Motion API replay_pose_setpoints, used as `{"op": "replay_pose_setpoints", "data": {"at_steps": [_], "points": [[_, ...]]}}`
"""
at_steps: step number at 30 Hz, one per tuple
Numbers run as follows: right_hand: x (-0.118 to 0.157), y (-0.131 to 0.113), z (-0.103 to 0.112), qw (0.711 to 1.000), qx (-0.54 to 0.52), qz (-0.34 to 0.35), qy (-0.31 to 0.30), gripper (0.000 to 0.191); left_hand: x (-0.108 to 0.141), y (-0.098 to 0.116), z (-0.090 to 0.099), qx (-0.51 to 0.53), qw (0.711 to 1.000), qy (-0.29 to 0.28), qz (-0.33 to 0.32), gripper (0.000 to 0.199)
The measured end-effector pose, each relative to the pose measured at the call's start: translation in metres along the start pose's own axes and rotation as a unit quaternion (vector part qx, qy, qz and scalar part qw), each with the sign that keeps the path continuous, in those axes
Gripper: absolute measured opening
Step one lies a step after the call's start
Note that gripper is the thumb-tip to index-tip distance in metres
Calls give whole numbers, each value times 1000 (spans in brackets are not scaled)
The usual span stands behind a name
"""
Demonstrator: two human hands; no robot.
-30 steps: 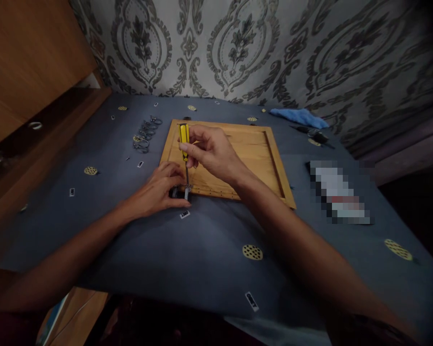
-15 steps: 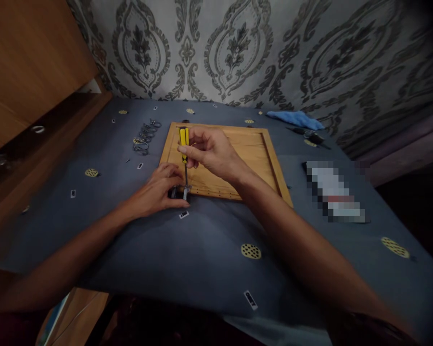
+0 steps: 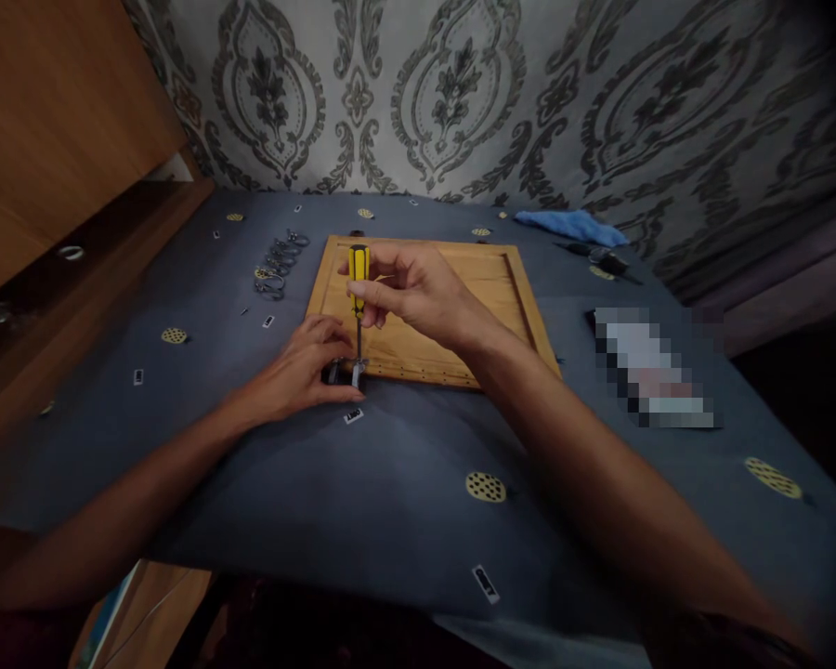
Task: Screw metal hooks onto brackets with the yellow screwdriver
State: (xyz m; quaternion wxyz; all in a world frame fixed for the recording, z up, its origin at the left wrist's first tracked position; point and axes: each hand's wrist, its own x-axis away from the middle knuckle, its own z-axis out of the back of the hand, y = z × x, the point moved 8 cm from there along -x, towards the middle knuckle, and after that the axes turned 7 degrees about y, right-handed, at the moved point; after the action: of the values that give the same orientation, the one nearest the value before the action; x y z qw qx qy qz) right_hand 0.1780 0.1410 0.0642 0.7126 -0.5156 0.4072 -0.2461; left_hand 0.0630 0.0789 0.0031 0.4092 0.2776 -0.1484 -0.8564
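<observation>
Along the near left edge of a framed wooden panel (image 3: 452, 316) sits a small shiny metal fitting (image 3: 357, 373); its exact kind is hard to make out. My left hand (image 3: 303, 372) grips around it, thumb on the near side and fingers on the panel side. My right hand (image 3: 408, 293) is closed on the yellow and black handle of a screwdriver (image 3: 359, 279). The screwdriver stands nearly upright, its tip down at the fitting. Part of the fitting is hidden behind my left fingers.
Several looped metal pieces (image 3: 279, 260) lie in a row left of the panel, with a tiny screw-like piece (image 3: 244, 311) near them. At the right are a blue cloth (image 3: 571, 226), a dark tool (image 3: 603, 260) and a blurred-out flat object (image 3: 655, 367). A wooden cabinet (image 3: 62, 121) borders the left.
The view has shifted slightly. The screwdriver handle appears a little turned in my right fingers, and its tip stays at the fitting. My left hand keeps its place.
</observation>
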Motion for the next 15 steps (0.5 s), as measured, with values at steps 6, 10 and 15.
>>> {"op": "replay_pose_setpoints", "data": {"at_steps": [6, 10, 15], "points": [[0, 0, -2, 1000, -7, -13, 24, 43, 0, -1, 0, -3, 1000, -4, 13, 45], [3, -4, -2, 1000, 0, -12, 6, 36, 0, 0, 0, -3, 1000, -1, 8, 44], [5, -11, -4, 999, 4, 11, -35, 15, 0, 2, 1, -3, 1000, 3, 0, 44]]}}
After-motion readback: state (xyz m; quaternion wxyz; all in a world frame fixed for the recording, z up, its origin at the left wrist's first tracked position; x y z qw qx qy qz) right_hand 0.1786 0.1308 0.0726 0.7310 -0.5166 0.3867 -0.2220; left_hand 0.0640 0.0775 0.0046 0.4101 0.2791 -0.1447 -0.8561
